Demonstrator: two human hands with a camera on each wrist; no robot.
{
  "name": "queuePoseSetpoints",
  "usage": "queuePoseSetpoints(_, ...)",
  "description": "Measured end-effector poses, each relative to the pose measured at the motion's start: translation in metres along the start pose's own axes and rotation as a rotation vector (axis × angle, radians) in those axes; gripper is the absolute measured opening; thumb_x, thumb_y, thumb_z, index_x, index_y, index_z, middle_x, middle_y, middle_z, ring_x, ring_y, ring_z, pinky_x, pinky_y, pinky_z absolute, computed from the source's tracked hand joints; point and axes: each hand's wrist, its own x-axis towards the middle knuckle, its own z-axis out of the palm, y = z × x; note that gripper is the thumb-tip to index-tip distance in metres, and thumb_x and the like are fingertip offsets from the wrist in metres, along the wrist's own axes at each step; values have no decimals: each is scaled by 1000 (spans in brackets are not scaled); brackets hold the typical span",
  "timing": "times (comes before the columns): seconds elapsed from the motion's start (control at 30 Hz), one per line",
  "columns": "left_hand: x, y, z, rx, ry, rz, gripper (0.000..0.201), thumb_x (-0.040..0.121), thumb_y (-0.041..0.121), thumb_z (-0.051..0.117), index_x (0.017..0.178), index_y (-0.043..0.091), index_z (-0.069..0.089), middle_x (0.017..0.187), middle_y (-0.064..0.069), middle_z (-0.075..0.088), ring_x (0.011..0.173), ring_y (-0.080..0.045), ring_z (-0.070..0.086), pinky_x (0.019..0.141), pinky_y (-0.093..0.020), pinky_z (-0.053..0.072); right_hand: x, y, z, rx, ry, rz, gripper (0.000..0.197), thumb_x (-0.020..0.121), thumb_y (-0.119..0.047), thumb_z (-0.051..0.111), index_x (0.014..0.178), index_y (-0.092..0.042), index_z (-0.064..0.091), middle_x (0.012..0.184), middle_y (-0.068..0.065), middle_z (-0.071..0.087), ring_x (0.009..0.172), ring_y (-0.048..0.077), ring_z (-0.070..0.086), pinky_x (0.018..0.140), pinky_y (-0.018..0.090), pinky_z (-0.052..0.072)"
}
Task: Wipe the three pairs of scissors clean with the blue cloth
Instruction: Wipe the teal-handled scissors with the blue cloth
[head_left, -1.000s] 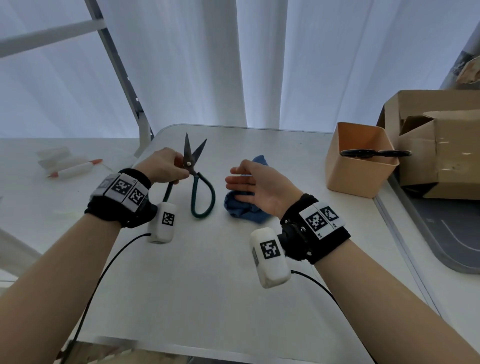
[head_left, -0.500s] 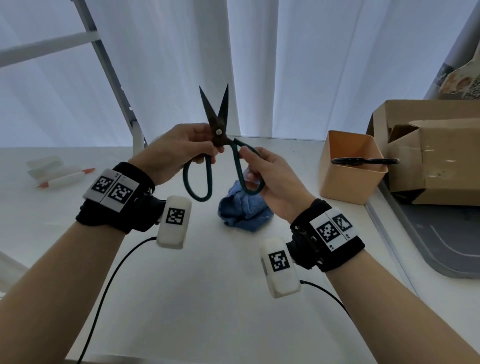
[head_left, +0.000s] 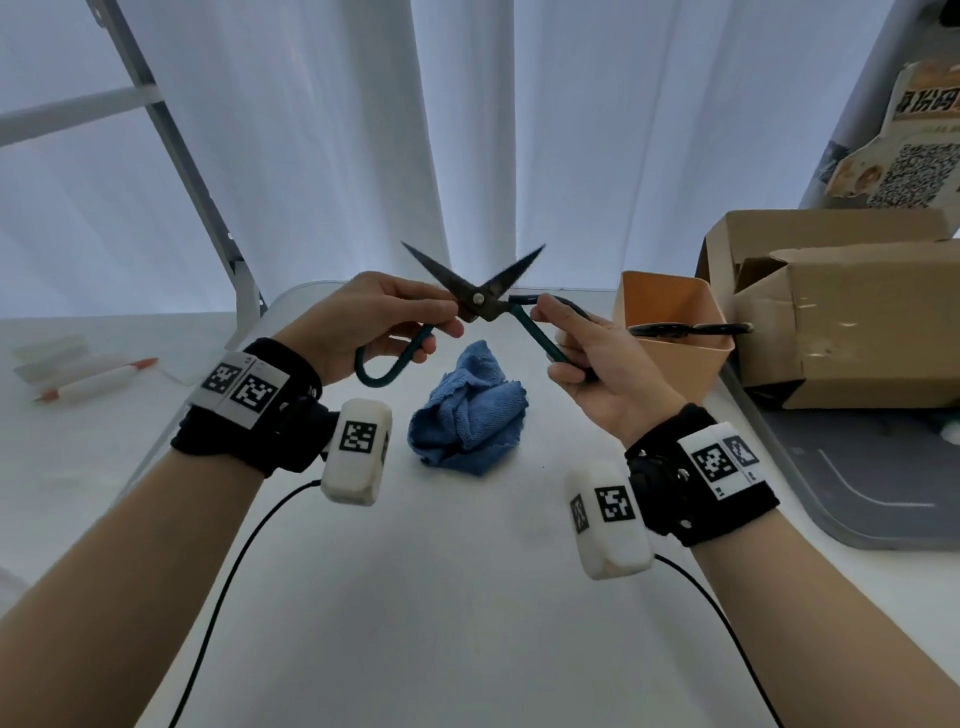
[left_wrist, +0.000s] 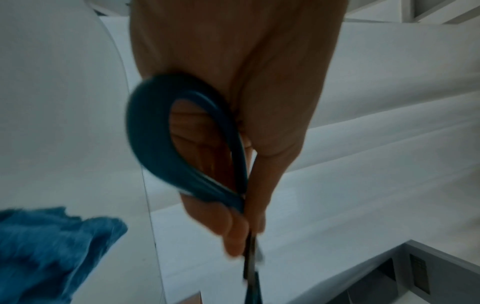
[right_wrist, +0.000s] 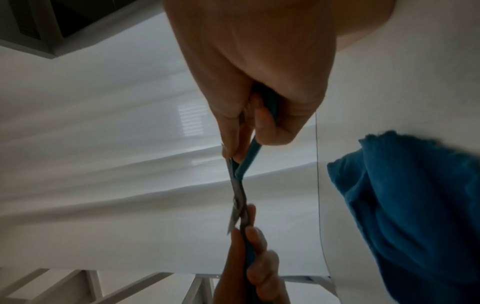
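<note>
Cool, diffuse daylight glows through the white curtain (head_left: 322, 156) beyond the hands, leaving only faint shadows on the table (head_left: 441, 597). The head view bends at its edges; both wrist views are dim and motion-blurred.

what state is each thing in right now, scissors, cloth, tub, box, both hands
green-handled scissors: held up above the table, blades spread wide open
left hand: grips the left handle loop
right hand: grips the right handle
blue cloth: crumpled on the table, untouched
black scissors: lying across the orange tub's rim
orange tub: upright, open-topped
cardboard box: flaps open
</note>
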Motion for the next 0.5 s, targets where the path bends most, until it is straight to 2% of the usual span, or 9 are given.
queuePoseSetpoints(0.07, 2, 1, -5, 3, -15, -32, 24, 92, 14, 65, 114, 7, 72, 105, -13, 76, 67, -11, 63, 64, -19, 55, 2, -1, -9, -40, 1, 35, 15, 87, -23, 74, 86, -8, 75, 58, -6, 21, 48, 7, 18, 41, 18, 21)
queuePoseSetpoints(0.13, 3, 0, -5, -110, -24, -48, 28, 93, 14, 61, 119, 6, 69, 108, -14, 75, 75, -10, 65, 67, -16, 55, 3, -1, -14, -20, -1, 59, 17, 84, -24, 75, 88, -8, 74, 57, -6, 21, 49, 8, 17, 39, 18, 22)
queuePoseSetpoints(0.2, 3, -3, 0, -352, -13, -56, 30, 92, 15, 59, 118, 2, 67, 104, -14, 76, 96, -18, 69, 82, -17, 57, 4, 1, -15, 50, 24, 44, 19, 85, -23, 75, 91, -6, 73, 56, -5, 22, 50, 9, 16, 39, 18, 22)
queuePoseSetpoints(0.27, 4, -9, 7, -623, -28, -25, 34, 93, 17, 58, 119, -5, 62, 111, -20, 73, 119, -29, 63, 98, -25, 53, 6, 4, -12, 142, 56, 16, 17, 88, -21, 73, 93, -5, 71, 54, -5, 23, 49, 9, 15, 38, 18, 21)
queuePoseSetpoints(0.33, 7, -17, 17, -787, -57, 21, 50, 94, 22, 56, 133, -8, 54, 126, -23, 66, 122, -29, 61, 102, -30, 51, 7, 6, -7, 231, 85, -4, 16, 91, -21, 71, 93, -5, 70, 51, -6, 23, 46, 8, 16, 37, 18, 22)
queuePoseSetpoints(0.43, 11, -25, 34, -950, -72, 93, 73, 86, 24, 68, 146, -7, 40, 135, -22, 60, 123, -28, 61, 100, -33, 51, 9, 8, 2, 336, 123, -21, 14, 91, -21, 71, 87, -7, 70, 50, -6, 21, 42, 8, 17, 37, 18, 23)
queuePoseSetpoints(0.5, 12, -28, 43, -1041, -95, 139, 69, 88, 22, 66, 146, -5, 40, 141, -22, 55, 130, -29, 56, 106, -32, 48, 10, 8, 7, 387, 156, -14, 15, 90, -22, 71, 89, -8, 70, 49, -6, 19, 43, 8, 17, 38, 18, 23)
